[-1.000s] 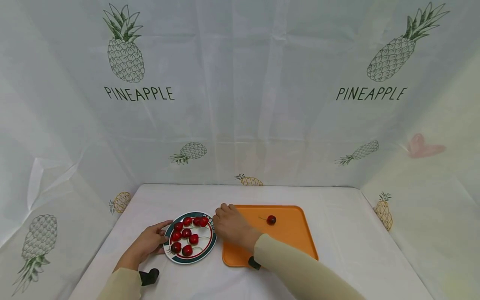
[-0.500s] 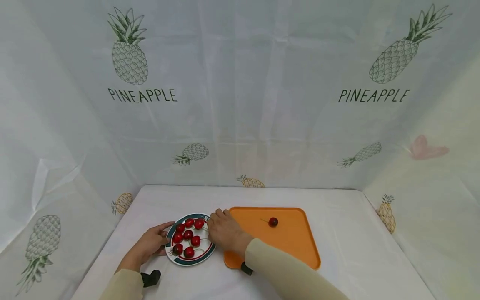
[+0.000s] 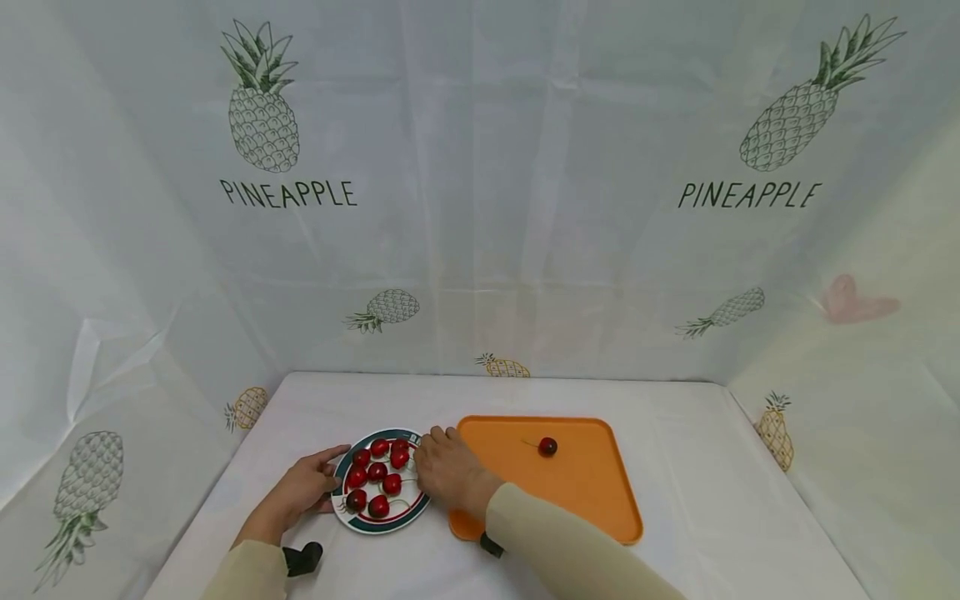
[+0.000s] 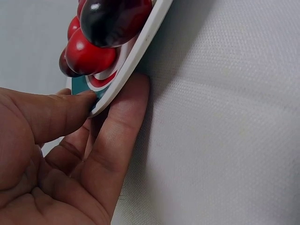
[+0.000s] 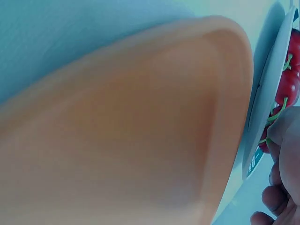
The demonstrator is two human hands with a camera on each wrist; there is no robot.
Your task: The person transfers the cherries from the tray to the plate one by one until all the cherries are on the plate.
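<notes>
A white plate with a green-and-red banded rim [image 3: 370,527] holds several dark red cherries [image 3: 377,472] with stems. My left hand [image 3: 302,485] grips its left edge, thumb on top of the rim and fingers underneath, as the left wrist view shows with the thumb [image 4: 61,112]. My right hand [image 3: 450,472] is over the plate's right edge, fingers curled, pinching a cherry [image 3: 400,459] by its stem. In the right wrist view green stems run to the thumb tip; the other fingertips are partly hidden.
To the right of the plate lies an orange tray [image 3: 577,492], its left part beneath my right forearm. A single cherry [image 3: 548,447] with a stem rests near its back. A white cloth covers the table [image 3: 705,500]; a pineapple-print curtain [image 3: 480,208] stands behind.
My right hand has moved a little left over the plate's edge. A cherry beside it has shifted left and nearer among the others. My left hand keeps its grip on the rim.
</notes>
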